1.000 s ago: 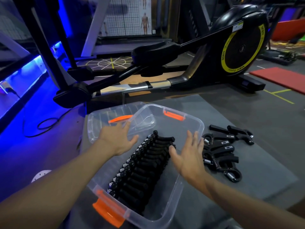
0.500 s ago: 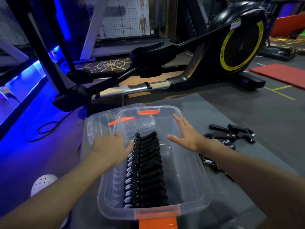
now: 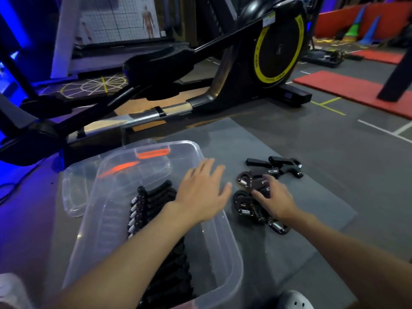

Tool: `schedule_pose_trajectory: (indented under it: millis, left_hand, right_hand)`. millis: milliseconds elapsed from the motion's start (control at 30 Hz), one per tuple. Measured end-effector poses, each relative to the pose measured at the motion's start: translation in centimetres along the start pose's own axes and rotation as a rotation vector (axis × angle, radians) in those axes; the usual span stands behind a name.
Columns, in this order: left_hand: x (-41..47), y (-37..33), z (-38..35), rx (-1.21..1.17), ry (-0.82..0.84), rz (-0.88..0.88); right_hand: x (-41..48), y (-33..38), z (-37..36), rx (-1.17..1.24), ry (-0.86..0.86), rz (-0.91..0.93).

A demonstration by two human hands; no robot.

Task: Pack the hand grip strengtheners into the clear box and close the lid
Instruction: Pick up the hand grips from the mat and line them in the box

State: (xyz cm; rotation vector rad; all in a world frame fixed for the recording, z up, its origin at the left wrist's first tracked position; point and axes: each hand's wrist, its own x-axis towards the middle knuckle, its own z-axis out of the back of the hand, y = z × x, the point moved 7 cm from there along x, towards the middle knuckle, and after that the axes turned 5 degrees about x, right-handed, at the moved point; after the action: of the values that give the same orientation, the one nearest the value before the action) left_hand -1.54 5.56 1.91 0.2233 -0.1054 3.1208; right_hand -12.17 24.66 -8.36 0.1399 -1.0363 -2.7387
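Observation:
The clear box (image 3: 225, 259) stands on a grey mat, and a row of black hand grip strengtheners (image 3: 153, 201) lies packed inside it. My left hand (image 3: 200, 192) reaches over the box's right side with fingers spread and holds nothing. To the right of the box a loose pile of strengtheners (image 3: 247, 197) lies on the mat. My right hand (image 3: 274, 197) rests on that pile with fingers curling onto one; whether they grip it is unclear. The clear lid (image 3: 75, 192) with an orange latch lies partly under the box's far left corner.
The grey mat (image 3: 312, 230) carries everything. A black elliptical trainer (image 3: 276, 47) with a yellow ring stands behind the box. Red mats (image 3: 347, 88) lie on the floor at the right. A white perforated shoe tip (image 3: 294, 301) shows at the bottom edge.
The box has been turned to lie lengthwise in front of me. My left hand crossed over the box toward its right side. My right hand left the box and dropped onto the loose pile.

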Motion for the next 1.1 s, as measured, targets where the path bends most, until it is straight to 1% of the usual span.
schedule_pose_trajectory:
  millis: [100, 200, 300, 467, 533, 633, 767, 900, 1000, 1100]
  left_hand:
    - [0.4, 0.4, -2.7, -0.004, 0.134, 0.045]
    - [0.4, 0.6, -3.4, 0.010, 0.177, 0.049]
    - [0.4, 0.6, -3.2, 0.010, 0.183, 0.052]
    - [0.3, 0.5, -3.3, -0.013, 0.169, 0.053]
    - [0.2, 0.4, -3.2, -0.032, 0.179, 0.056]
    - [0.2, 0.4, -3.1, -0.044, 0.179, 0.061]
    - [0.2, 0.4, -3.0, -0.062, 0.174, 0.064]
    - [0.2, 0.4, -3.0, -0.060, 0.182, 0.065]
    - [0.2, 0.4, -2.9, -0.069, 0.180, 0.065]
    - [0.2, 0.3, -2.9, -0.075, 0.175, 0.064]
  right_hand:
    - [0.0, -2.9, -0.2, -0.077, -0.014, -0.053]
    - [0.3, -4.2, -1.2, -0.065, 0.008, -0.066]
    - [0.5, -4.3, -2.1, -0.052, 0.030, -0.021]
    - [-0.3, -4.8, -3.9, -0.147, 0.167, 0.067]
    - [-1.0, -5.3, -4.3, -0.147, 0.152, 0.080]
    - [-1.9, -5.4, -4.6, -0.203, 0.080, 0.103]
    - [-2.2, -5.2, -4.9, -0.255, 0.081, 0.101]
    - [-0.9, -4.7, -3.6, -0.278, -0.017, 0.205]
    - [0.2, -4.7, -3.3, -0.398, 0.107, 0.272]
    - [0.6, -4.5, -2.8, -0.482, 0.120, 0.289]
